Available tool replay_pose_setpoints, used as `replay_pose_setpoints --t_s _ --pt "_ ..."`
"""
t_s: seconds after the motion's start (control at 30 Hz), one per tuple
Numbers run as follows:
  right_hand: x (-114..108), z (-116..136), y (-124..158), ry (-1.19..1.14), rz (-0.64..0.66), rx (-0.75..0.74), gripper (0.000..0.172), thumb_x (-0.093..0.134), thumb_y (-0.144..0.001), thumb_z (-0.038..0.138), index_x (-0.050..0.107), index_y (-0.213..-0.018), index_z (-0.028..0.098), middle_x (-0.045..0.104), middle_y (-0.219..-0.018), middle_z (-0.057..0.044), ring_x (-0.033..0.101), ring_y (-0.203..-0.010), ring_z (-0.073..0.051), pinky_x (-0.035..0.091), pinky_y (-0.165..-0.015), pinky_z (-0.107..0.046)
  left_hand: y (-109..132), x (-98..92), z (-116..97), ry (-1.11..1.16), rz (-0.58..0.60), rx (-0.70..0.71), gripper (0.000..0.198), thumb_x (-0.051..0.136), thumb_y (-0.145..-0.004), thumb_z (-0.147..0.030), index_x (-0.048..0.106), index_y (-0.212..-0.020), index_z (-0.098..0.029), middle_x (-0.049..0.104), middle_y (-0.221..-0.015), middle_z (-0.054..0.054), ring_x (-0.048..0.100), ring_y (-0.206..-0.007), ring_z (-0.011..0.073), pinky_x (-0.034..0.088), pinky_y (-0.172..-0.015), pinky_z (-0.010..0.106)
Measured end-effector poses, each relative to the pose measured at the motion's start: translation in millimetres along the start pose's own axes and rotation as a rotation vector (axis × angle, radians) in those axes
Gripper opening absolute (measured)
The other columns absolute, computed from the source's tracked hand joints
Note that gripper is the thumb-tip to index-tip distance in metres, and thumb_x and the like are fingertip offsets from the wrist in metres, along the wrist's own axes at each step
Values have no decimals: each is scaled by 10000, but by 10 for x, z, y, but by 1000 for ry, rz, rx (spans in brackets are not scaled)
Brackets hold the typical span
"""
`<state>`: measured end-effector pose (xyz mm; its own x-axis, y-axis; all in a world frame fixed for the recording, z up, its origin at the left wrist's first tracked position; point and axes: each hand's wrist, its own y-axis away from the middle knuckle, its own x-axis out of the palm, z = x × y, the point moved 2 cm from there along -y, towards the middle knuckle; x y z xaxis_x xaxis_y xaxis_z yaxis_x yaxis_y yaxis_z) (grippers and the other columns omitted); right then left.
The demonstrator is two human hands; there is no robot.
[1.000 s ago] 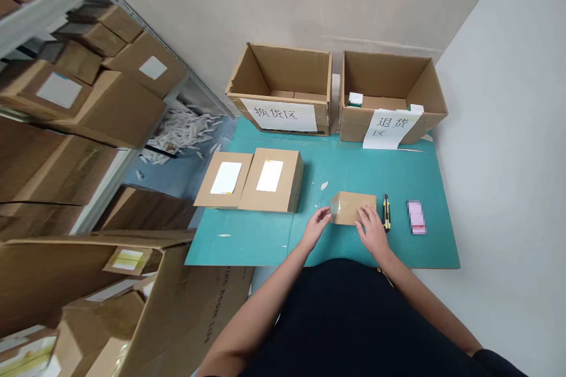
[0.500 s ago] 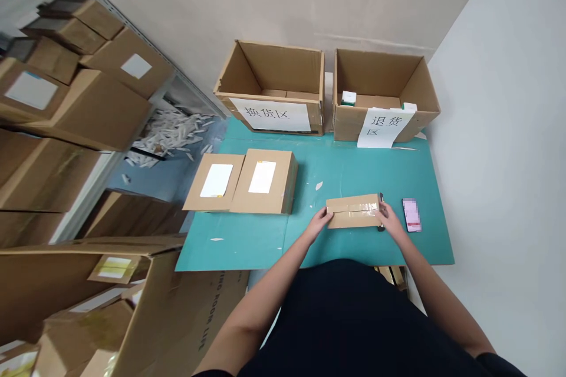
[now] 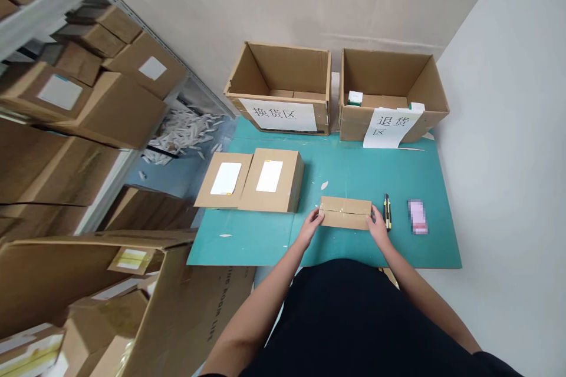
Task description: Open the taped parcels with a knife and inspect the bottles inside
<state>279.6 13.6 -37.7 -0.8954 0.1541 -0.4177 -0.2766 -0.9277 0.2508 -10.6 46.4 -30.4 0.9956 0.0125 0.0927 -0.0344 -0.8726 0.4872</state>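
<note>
Between my two hands is a small brown cardboard box (image 3: 345, 221), its taped seam facing up, over the front of the green table. My left hand (image 3: 312, 224) grips its left end, thumb on the near corner. At the right end, my right hand (image 3: 377, 226) holds the near corner in the same way. Just right of that hand lies a yellow and black box cutter (image 3: 387, 212). Farther right is a phone (image 3: 418, 217) with a blurred screen.
Two cartons with white labels (image 3: 269, 177) (image 3: 226, 178) lie at the table's left. Behind them stand two open cartons bearing paper signs, the left one (image 3: 322, 121) and the right one (image 3: 349, 129), which has small white-green boxes inside. A big carton (image 3: 177, 306) and loaded shelves flank the left side.
The small box has shifted slightly left and turned a little, with both hands moving along with it. The box cutter, partly covered before, now shows fully. The view has shifted a little.
</note>
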Motion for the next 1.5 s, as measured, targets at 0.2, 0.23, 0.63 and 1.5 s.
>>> replay_pose_setpoints --t_s 0.2,0.23,0.63,1.5 --pt "-19 -35 -22 -41 -40 5 625 502 -897 538 537 -1421 201 584 -1421 -145 624 -1205 -303 497 -1042 -486 45 21 58 1 96 -12 760 765 -731 -596 588 -1341 -179 579 -1433 140 563 -1286 330 452 -1088 461" --pt "-27 -46 -21 -38 -40 3 637 505 -893 552 536 -1424 201 582 -1425 -144 622 -1209 -302 493 -1047 -486 52 13 68 -3 106 -9 754 762 -736 -590 583 -1344 -182 576 -1436 139 559 -1293 330 451 -1090 463" --pt "-318 -116 141 43 -80 16 605 417 -935 584 595 -1345 176 623 -1376 -148 585 -1258 -269 448 -1072 -432 40 -19 182 -136 75 60 779 726 -735 -617 553 -1357 -181 592 -1397 149 628 -1176 293 506 -1018 461" --pt "-595 -544 -362 189 -150 372 273 750 -688 387 637 -828 181 716 -725 -103 737 -791 -301 565 -704 -389 164 -9 204 -263 -19 16 731 724 -734 -631 575 -1286 -176 626 -1350 168 654 -1153 302 494 -1021 443"
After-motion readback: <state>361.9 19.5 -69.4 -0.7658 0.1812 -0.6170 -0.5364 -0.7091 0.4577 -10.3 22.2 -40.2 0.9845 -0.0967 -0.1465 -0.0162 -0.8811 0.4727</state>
